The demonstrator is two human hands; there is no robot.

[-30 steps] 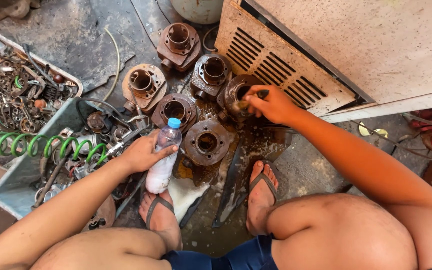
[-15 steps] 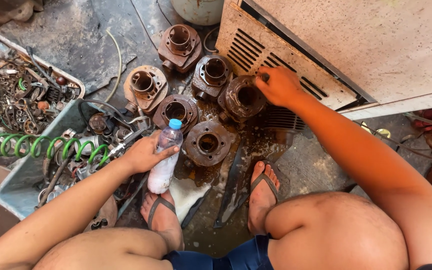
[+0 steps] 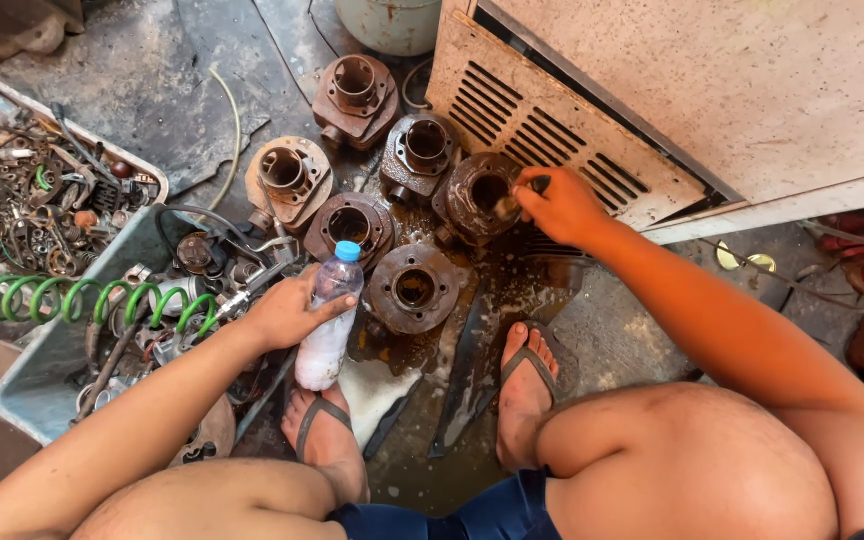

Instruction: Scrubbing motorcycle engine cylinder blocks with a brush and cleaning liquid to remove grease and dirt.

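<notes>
My left hand (image 3: 287, 312) grips a clear plastic bottle (image 3: 325, 335) with a blue cap, held upright over the wet floor. My right hand (image 3: 557, 205) holds a small dark-handled brush and rests on the rim of a rusty engine cylinder (image 3: 472, 200). Several more rusty cylinders sit around it: one (image 3: 413, 288) just right of the bottle, one (image 3: 350, 224) behind the bottle, and others (image 3: 289, 175) farther back. My feet in flip-flops (image 3: 524, 385) stand on the wet concrete.
A grey tray (image 3: 47, 360) of metal parts with a green coiled hose (image 3: 72, 297) lies at the left, and a white tray (image 3: 32, 190) of scrap bolts behind it. A vented metal cabinet (image 3: 572, 130) stands at the right. A flat dark blade (image 3: 477, 350) lies between my feet.
My right hand has shifted back and forth over the cylinder next to the cabinet, now at its right rim. My left hand and the bottle have stayed put.
</notes>
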